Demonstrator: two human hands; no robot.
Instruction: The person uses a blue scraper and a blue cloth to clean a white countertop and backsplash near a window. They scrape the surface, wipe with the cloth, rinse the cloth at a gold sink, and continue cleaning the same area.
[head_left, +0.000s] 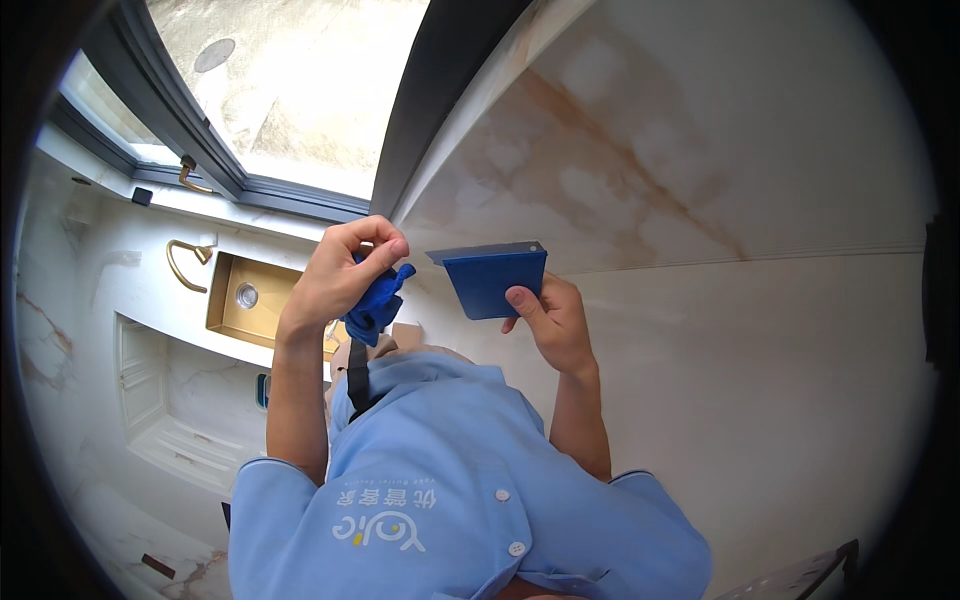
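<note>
A crumpled blue cloth (373, 309) hangs from my left hand (341, 262), gathered under curled fingers with the thumb against the forefinger. My right hand (553, 319) grips a wide blue scraper (495, 289), thumb flat on its near face. The scraper's thin metal blade (487, 251) points up, towards the marble-patterned wall panel (615, 165). A gap separates the cloth from the scraper. Part of the cloth is hidden behind my left fingers.
Left of me, a gold sink (270, 289) is set in a white countertop (161, 259), with a gold faucet (184, 262) beside it. Beyond stands an open window with a dark frame (300, 199) and a gold handle (193, 178). A small black object (142, 196) sits on the sill.
</note>
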